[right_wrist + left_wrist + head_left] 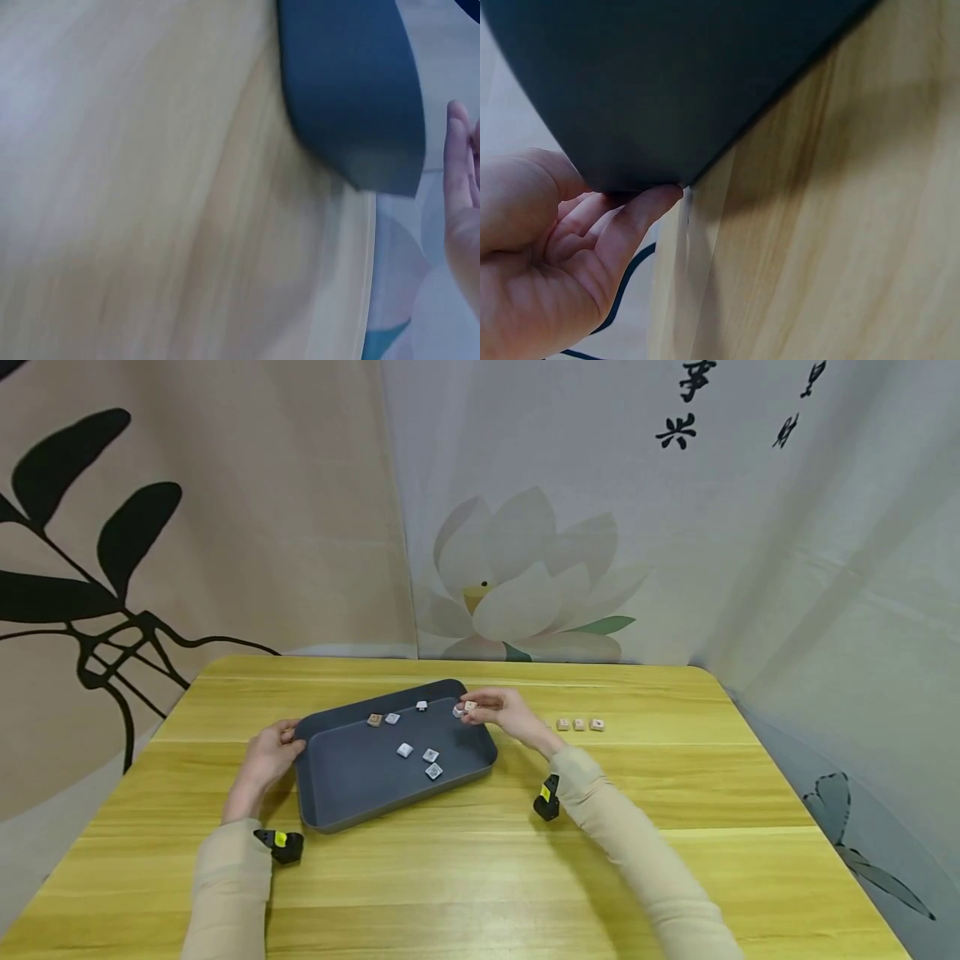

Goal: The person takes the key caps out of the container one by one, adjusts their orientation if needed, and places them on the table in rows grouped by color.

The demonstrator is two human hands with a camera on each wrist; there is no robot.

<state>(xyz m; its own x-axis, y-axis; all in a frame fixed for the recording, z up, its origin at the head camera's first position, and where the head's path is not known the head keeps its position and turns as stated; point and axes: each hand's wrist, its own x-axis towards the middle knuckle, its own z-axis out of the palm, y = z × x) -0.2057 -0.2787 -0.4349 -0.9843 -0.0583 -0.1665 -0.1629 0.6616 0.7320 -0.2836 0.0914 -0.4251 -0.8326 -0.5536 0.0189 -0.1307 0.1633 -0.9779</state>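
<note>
A dark grey rectangular tray lies slanted on the table, with several small white square blocks, keycap-like in shape, spread inside it. My left hand grips the tray's left end; in the left wrist view, the thumb and fingers of the left hand pinch the tray wall at its edge. Over the right end of the tray, my right hand pinches a small white block at its fingertips. Another white block shows right beside those fingertips. The right wrist view catches only part of the right hand, beyond the tray's outer wall.
Three small white blocks stand in a row on the wooden table, right of the tray. One block in the tray is brownish. Behind the table hangs a printed curtain. A dark cable runs past the table edge.
</note>
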